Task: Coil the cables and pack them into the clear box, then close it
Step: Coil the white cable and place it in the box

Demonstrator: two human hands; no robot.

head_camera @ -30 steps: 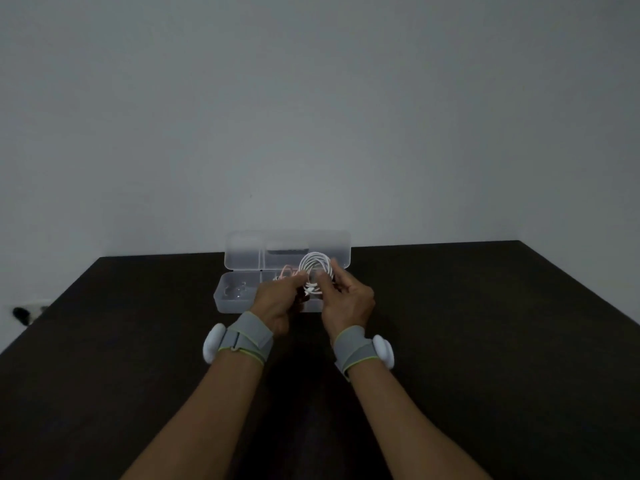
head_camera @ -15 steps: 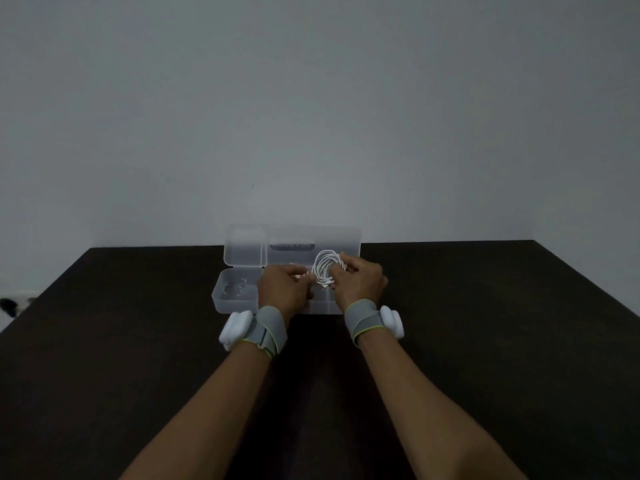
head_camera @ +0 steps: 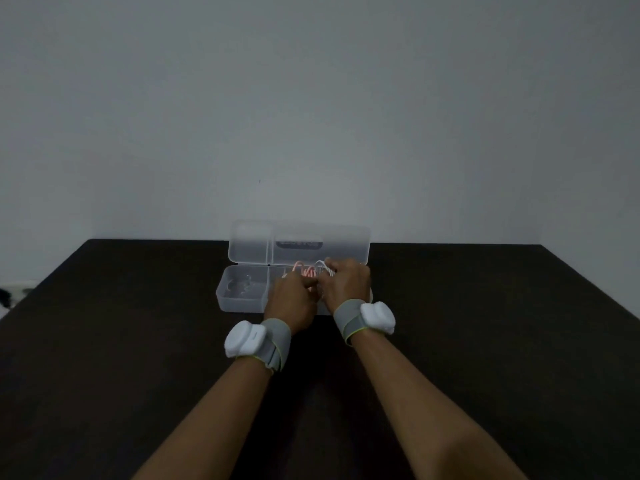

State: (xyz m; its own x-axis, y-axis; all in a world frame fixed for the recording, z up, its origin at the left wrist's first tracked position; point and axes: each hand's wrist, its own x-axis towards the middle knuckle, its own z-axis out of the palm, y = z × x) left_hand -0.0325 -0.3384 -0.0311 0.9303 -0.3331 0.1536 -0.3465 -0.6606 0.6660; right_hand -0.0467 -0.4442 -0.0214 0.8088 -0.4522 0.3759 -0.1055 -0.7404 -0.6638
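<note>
Now both hands work inside the open clear box [head_camera: 242,299]: right hand [head_camera: 346,284] pinches the white cable [head_camera: 323,266], left hand [head_camera: 292,301] seemingly curled on the pink cable [head_camera: 304,271].

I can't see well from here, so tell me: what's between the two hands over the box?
In the head view, pink cable loops show between the left hand and right hand, inside the open clear box.
</note>
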